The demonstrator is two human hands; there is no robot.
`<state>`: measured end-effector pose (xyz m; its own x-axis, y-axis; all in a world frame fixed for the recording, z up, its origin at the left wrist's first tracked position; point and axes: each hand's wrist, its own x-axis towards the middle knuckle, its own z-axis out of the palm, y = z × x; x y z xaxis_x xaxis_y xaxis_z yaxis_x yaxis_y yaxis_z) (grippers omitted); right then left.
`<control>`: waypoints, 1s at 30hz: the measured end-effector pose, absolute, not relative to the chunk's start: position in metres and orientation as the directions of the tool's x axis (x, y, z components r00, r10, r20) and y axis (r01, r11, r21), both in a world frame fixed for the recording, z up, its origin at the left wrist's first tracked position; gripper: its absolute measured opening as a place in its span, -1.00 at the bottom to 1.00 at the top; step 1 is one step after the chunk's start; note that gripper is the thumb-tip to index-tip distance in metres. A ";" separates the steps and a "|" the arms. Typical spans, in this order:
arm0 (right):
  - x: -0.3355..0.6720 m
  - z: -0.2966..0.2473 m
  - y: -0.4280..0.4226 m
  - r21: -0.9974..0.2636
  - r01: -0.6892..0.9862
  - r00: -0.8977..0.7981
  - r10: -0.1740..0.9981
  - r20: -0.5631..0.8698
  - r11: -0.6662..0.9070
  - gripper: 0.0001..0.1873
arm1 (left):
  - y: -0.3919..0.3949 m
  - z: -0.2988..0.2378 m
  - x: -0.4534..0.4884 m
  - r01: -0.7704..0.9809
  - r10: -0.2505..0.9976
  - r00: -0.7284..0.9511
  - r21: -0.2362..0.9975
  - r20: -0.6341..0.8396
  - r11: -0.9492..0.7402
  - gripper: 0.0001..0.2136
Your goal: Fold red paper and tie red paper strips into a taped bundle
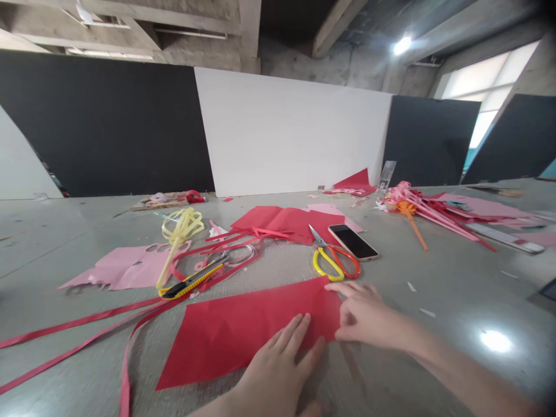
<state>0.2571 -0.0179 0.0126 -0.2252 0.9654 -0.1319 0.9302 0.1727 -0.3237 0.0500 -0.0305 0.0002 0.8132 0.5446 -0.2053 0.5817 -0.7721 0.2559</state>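
Note:
A long sheet of red paper lies on the grey floor in front of me, with faint creases across it. My left hand rests flat on its lower right part, fingers stretched out. At the paper's right end, my right hand has its index finger on the upper corner and its thumb by the side edge, with the other fingers curled. Just beyond that corner lie scissors with one yellow and one orange handle. A yellow and black utility knife lies past the paper's upper left edge.
A phone lies beside the scissors. Further off are more red paper, torn pink paper and a yellow paper-strip ball on a stick. Red strips trail leftward. Pink and orange paper pieces lie right, before upright panels.

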 end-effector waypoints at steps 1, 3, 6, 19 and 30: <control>0.259 0.012 -0.017 -0.326 0.931 -0.219 0.965 -0.141 0.164 -0.84 | -0.030 0.000 0.050 0.580 0.543 0.815 0.257 -0.205 -0.773 -0.37; 0.263 0.013 -0.016 -0.339 0.929 -0.213 0.962 -0.172 0.146 -0.86 | -0.030 0.001 0.050 0.576 0.541 0.817 0.257 -0.198 -0.776 -0.37; 0.268 0.017 -0.014 -0.382 0.916 -0.227 0.945 -0.236 0.125 -0.92 | -0.031 0.001 0.050 0.579 0.545 0.815 0.252 -0.197 -0.775 -0.37; 0.272 0.014 -0.012 -0.365 0.919 -0.237 0.948 -0.215 0.147 -0.89 | -0.030 -0.003 0.049 0.575 0.544 0.818 0.270 -0.187 -0.772 -0.37; 0.266 0.008 -0.015 -0.360 0.925 -0.191 0.970 -0.153 0.125 -0.80 | -0.028 -0.009 0.048 0.545 0.536 0.836 0.305 -0.120 -0.781 -0.37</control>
